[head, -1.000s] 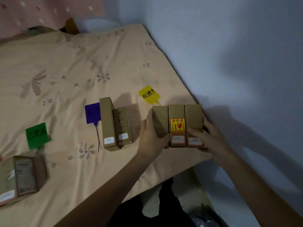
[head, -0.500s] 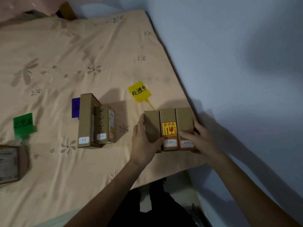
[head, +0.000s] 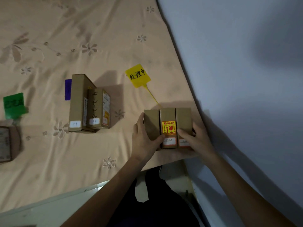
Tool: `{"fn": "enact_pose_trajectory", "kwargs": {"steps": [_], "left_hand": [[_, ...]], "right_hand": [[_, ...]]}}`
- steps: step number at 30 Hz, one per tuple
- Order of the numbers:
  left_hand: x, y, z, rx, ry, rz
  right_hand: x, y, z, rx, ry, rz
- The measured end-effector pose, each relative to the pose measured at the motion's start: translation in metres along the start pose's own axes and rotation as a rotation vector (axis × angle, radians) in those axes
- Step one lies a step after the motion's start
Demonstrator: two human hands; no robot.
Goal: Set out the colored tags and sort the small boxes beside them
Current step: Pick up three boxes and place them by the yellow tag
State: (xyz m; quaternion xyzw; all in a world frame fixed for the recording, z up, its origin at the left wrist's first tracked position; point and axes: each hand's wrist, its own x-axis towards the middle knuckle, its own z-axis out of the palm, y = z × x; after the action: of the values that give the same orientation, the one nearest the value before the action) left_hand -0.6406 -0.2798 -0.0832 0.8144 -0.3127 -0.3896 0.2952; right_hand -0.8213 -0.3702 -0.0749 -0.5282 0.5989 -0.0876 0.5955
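Three small brown boxes [head: 168, 117] stand side by side on the bed just below the yellow tag [head: 138, 75]; the middle one bears a yellow-red fragile sticker. My left hand [head: 144, 136] presses the row's left side and my right hand [head: 196, 138] its right side. Further left, two boxes [head: 85, 104] stand next to the purple tag [head: 68, 89], which they partly hide. A green tag [head: 14, 105] lies at the far left, with another box [head: 5, 144] below it, cut by the frame edge.
The beige flowered bedsheet [head: 73, 38] covers the mattress. A pale wall [head: 237, 63] runs close along the bed's right edge, right behind my right hand. The bed's near edge [head: 164, 163] lies just below the three boxes, with dark clothing under it.
The view has drifted down and right, so everything sits higher and further left in frame. Both hands stay pressed on the row of three boxes, which keeps its place below the yellow tag.
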Motion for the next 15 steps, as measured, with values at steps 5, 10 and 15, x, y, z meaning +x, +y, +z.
{"fn": "enact_pose_trajectory", "kwargs": {"steps": [5, 10, 15], "left_hand": [[0.000, 0.007, 0.004, -0.047, 0.015, -0.003], [-0.001, 0.014, 0.014, -0.094, 0.028, -0.016], [0.006, 0.009, -0.003, -0.113, -0.018, -0.026]], "right_hand": [[0.005, -0.004, -0.002, -0.076, 0.029, -0.033], [0.012, -0.019, -0.011, -0.085, 0.009, -0.014], [0.013, -0.027, -0.019, -0.097, 0.017, 0.050]]}}
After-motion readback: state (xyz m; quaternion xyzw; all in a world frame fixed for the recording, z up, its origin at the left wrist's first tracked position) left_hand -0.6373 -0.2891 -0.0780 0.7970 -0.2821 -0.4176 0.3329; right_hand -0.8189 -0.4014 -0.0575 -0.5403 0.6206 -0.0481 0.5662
